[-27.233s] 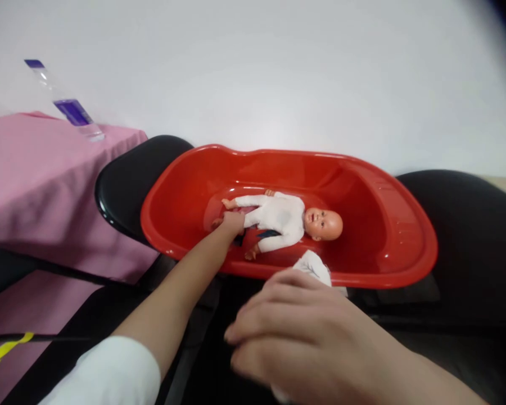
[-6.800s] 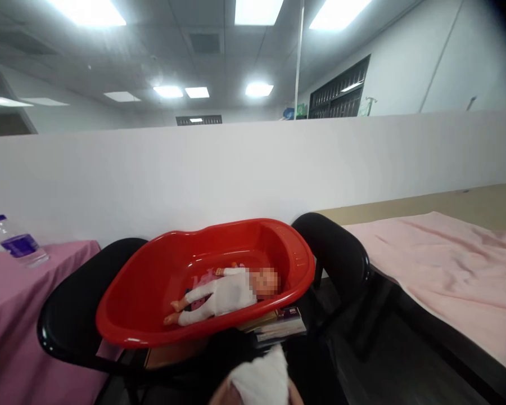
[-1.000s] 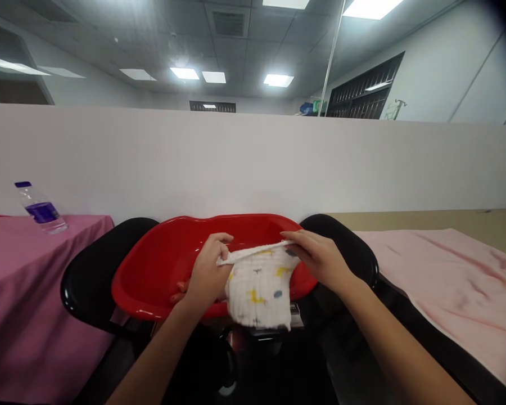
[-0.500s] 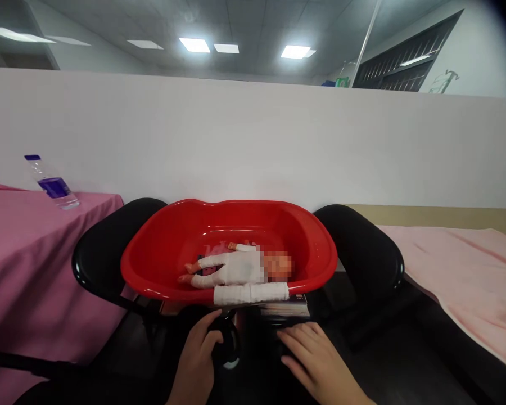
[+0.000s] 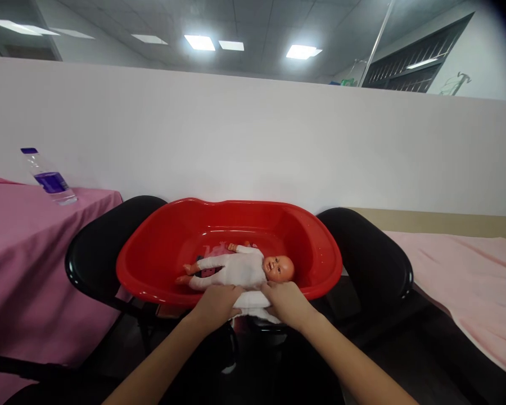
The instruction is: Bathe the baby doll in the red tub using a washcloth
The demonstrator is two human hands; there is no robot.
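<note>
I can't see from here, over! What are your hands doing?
Left hand, right hand both on white cloth at red tub rim. Doll inside. Nothing blocking.
</note>
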